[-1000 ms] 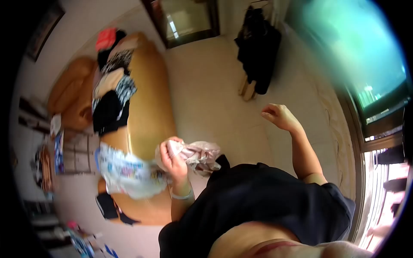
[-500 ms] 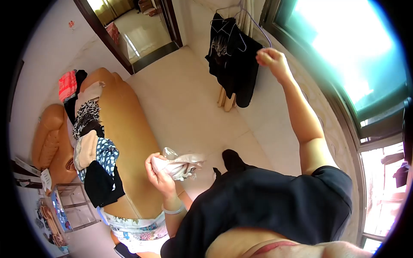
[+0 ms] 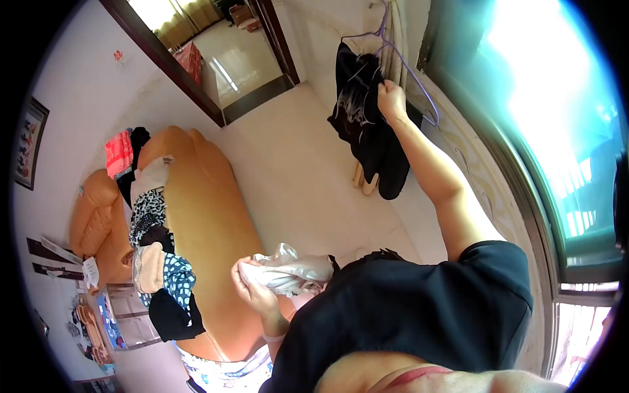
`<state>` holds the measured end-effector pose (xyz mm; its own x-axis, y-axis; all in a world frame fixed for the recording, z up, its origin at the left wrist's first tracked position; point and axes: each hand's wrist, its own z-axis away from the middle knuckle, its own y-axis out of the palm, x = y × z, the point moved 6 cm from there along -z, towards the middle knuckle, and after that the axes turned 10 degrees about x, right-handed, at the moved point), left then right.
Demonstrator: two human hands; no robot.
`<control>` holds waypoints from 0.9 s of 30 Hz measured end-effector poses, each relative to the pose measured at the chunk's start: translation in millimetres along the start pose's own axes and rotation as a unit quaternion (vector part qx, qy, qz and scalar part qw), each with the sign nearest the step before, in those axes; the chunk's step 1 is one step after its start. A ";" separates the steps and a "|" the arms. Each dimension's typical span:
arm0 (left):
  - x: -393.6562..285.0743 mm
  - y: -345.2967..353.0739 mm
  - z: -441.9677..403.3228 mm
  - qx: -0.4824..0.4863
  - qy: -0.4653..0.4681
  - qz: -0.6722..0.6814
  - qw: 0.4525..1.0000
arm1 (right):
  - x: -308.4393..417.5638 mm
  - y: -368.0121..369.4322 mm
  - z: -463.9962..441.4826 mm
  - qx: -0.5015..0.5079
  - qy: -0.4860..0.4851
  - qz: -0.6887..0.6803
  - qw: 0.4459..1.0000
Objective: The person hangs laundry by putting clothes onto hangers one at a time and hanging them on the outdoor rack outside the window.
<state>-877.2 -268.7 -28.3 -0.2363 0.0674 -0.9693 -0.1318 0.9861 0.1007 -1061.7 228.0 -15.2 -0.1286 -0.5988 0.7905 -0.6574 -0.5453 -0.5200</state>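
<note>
My left hand (image 3: 257,290) is closed around a bunched, shiny pale pink cloth (image 3: 295,272) in front of my body. Up at the right, my right hand (image 3: 392,103) is closed at the edge of black clothes (image 3: 377,137) that hang on hangers by the wall. Its fingers pinch at the black fabric, though the fingertips are partly hidden. A purple hanger (image 3: 419,82) hangs beside that hand, on its right.
An orange-brown sofa (image 3: 209,223) stands at the left, with folded clothes (image 3: 177,281) along its edge. Beyond is a doorway (image 3: 226,124). A bright window (image 3: 550,131) fills the right side. A metal-framed stand (image 3: 134,318) is at the lower left.
My right hand has risen from beside my body to the hanging black clothes and closed at them. My left hand still holds the pale cloth. The view has shifted.
</note>
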 end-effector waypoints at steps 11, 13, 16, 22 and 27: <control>4.9 60.1 -33.8 0.097 0.073 -0.086 0.989 | 27.2 -53.6 100.6 0.080 -0.153 -0.027 0.985; 8.0 61.7 -39.1 0.103 0.031 -0.132 0.985 | 38.2 -53.6 119.8 0.175 -0.245 -0.010 0.954; -8.4 69.4 -56.4 0.135 0.119 -0.244 0.953 | 65.3 -54.1 126.6 0.261 -0.341 -0.001 0.903; -16.7 63.5 -70.7 0.240 0.097 -0.257 0.931 | 125.3 -50.4 127.4 0.357 -0.451 -0.003 0.818; -14.4 58.3 -3.0 0.432 -0.171 -0.038 0.885 | 137.9 -26.6 134.0 0.386 -0.416 -0.014 0.824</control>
<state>-884.4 -212.7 -7.8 0.0661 -0.1070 -0.9921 0.6846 0.7281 -0.0329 -962.5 81.4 64.4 0.6424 -0.5993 0.4776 0.0569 -0.5842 -0.8096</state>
